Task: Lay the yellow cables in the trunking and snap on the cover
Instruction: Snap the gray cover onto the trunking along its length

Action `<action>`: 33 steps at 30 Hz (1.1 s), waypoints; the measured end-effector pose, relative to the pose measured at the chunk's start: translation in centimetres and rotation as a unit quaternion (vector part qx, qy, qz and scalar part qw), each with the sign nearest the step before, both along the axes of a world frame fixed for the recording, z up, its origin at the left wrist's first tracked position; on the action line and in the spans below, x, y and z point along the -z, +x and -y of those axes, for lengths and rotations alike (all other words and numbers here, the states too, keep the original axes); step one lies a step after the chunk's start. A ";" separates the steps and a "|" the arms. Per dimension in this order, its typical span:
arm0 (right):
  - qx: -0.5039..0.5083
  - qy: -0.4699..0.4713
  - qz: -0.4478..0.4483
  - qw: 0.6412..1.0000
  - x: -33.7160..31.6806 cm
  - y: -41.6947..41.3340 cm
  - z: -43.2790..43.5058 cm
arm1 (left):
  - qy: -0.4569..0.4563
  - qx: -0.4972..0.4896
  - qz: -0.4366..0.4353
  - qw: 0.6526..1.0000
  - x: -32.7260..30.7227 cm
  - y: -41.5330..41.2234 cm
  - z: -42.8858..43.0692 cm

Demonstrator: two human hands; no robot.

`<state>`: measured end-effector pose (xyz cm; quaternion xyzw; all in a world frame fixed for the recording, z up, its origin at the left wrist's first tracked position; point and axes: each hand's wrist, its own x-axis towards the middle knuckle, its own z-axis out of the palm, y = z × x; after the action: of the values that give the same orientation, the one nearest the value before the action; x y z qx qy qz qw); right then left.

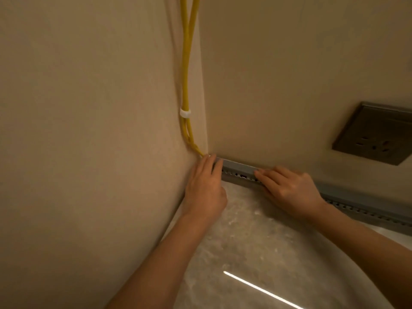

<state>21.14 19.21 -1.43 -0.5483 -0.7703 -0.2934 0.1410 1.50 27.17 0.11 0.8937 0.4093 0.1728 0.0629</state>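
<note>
Two beige walls, marbled floor, grey trunking; left hand, right hand pressed flat on it

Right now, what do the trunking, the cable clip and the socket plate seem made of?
The trunking is matte grey, slotted, likely plastic. The cable clip is white, probably plastic. The socket plate has a dark brushed sheen: metal or metal-look plastic.

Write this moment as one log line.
left hand: fingers on cover end at corner | right hand: fingers on cover further along | yellow cables: run down wall into trunking
</note>
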 end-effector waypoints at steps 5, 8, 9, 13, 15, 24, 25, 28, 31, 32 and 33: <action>0.015 0.013 -0.014 1.000 0.0 0.5 -1.1 | 0.040 0.001 -0.055 0.998 0.5 1.0 -1.4; 0.015 0.017 -0.033 0.999 0.1 0.9 -1.8 | 0.057 -0.005 -0.088 0.995 0.6 1.4 -1.7; 0.023 0.021 -0.045 0.998 0.3 0.8 -1.9 | 0.058 -0.006 -0.101 0.993 0.7 1.4 -1.8; 0.076 0.053 -0.114 0.989 1.4 -0.1 -2.0 | 0.044 -0.005 -0.098 0.994 0.6 1.4 -2.1; 0.081 0.065 -0.131 0.986 1.6 -0.3 -2.3 | 0.037 -0.007 -0.081 0.996 0.3 1.7 -2.0; 0.062 0.032 -0.093 0.993 1.6 0.8 -2.8 | -0.021 0.034 -0.128 0.991 0.5 4.9 0.7; 0.064 0.016 -0.103 0.992 1.4 0.8 -2.8 | -0.028 0.035 -0.141 0.989 0.6 5.1 1.0; 0.059 -0.052 -0.171 0.982 0.7 0.6 -2.1 | -0.053 0.031 -0.162 0.985 0.6 5.2 1.0; 0.073 -0.031 -0.338 0.938 -0.2 -0.1 -0.3 | -0.083 0.035 -0.167 0.982 0.5 5.1 0.7; 0.093 0.007 -0.415 0.905 -0.2 -0.3 0.8 | -0.097 0.036 -0.166 0.981 0.5 5.1 0.6; 0.121 0.045 -0.491 0.862 -0.2 -0.3 2.1 | -0.113 0.037 -0.162 0.980 0.3 5.2 0.7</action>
<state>20.80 17.07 -1.20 -0.7031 -0.5151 -0.0360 0.4888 6.74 26.50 -0.23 0.9116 0.3973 -0.0242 0.1026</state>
